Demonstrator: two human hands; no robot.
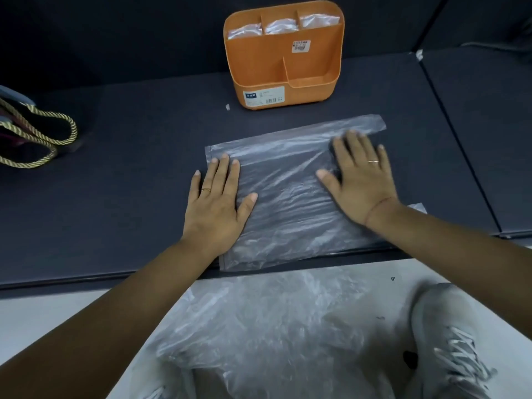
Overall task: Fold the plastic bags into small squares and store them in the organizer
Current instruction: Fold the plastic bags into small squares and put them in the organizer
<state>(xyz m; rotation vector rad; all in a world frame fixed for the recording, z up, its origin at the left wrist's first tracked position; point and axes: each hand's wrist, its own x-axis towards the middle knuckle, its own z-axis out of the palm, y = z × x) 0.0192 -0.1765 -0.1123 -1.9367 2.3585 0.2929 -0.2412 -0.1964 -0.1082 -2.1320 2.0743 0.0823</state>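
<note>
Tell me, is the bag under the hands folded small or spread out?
Spread out: the bag lies flat on the mat, left hand and right hand pressing it.

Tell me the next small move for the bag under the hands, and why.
Probably pinch the near edge of the bag and fold it over to the far edge. The bag lies spread and unfolded on the mat, the left hand and right hand press flat on it as if smoothing, and the rear compartments of the organizer already hold folded bags.
</note>
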